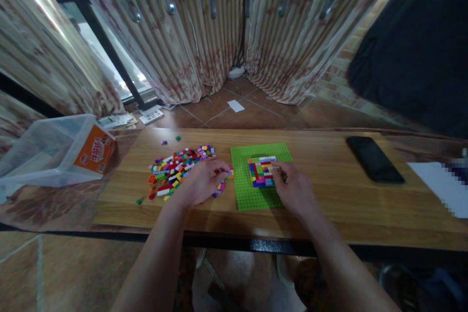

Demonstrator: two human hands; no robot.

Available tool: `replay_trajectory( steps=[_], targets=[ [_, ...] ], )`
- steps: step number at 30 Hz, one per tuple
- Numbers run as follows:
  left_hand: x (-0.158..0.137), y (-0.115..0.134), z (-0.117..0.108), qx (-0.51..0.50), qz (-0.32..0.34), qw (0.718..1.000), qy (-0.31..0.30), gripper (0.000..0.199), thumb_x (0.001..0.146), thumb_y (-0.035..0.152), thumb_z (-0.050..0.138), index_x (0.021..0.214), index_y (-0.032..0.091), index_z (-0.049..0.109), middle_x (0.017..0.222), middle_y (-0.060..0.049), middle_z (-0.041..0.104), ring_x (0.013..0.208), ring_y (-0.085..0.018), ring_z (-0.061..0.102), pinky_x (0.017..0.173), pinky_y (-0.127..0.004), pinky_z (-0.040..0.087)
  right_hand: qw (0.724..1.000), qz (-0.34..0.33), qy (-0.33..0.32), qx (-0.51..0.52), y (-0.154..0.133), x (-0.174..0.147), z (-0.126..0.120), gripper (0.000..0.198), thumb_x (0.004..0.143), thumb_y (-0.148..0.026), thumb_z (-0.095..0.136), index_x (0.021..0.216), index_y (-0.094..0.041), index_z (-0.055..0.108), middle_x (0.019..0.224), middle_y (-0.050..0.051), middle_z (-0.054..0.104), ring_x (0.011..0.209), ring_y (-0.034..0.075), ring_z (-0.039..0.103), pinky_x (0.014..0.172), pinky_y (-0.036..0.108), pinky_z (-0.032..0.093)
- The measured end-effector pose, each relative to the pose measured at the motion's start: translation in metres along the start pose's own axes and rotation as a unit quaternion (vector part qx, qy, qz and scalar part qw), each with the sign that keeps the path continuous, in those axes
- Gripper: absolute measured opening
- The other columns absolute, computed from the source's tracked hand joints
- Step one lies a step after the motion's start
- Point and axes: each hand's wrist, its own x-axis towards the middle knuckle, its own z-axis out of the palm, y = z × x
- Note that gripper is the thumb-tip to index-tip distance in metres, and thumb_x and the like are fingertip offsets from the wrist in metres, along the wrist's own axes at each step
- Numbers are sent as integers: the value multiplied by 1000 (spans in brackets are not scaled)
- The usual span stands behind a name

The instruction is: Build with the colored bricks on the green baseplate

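A green baseplate point(244, 192) lies on the wooden table point(329, 204), with a square build of coloured bricks point(261, 171) on its far right part. My right hand point(294, 190) rests on the plate's right edge, fingertips touching the build's right side. To the left lies a loose pile of small coloured bricks point(175, 165). My left hand point(203, 180) sits over the pile's right end, fingers pinched on a small brick point(230, 173) at the plate's left edge.
A clear plastic tub with an orange label point(54, 151) lies tipped at the table's left end. A black phone point(373, 158) and white paper point(438, 185) lie to the right. Striped curtains hang behind, above a tiled floor. My knees show under the table.
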Motion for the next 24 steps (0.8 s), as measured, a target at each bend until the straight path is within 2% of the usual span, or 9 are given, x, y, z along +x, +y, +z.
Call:
replay_trajectory(
  steps=[4,9,17,24],
  targets=[
    [5,18,20,-67,32,997,-18,14,89,20,54,87,20,68,85,0,70,81,-14,63,75,-24,46,1000,7,7,8,-2,-1,-1,32,89,-27,44,107,-16,68,101,12,69,89,24,63,83,40,50],
    [12,26,36,-70,20,997,-36,16,89,21,53,88,20,69,87,-1,70,81,-15,63,74,-24,46,1000,0,5,10,-2,-1,-1,31,89,-26,44,108,-17,68,102,12,69,92,24,63,87,41,49],
    [12,28,52,-70,-17,997,8,15,87,23,52,79,19,64,67,1,63,58,-12,53,58,-23,37,1000,-2,-3,9,-1,0,-1,30,90,-25,45,109,-17,67,103,12,68,94,24,63,89,40,48],
    [14,33,63,-75,-52,996,22,10,85,23,53,77,19,58,67,1,62,61,-12,56,59,-23,38,1000,0,4,10,-2,-1,0,28,90,-25,46,108,-18,67,101,11,68,92,24,63,87,38,49]
  ],
)
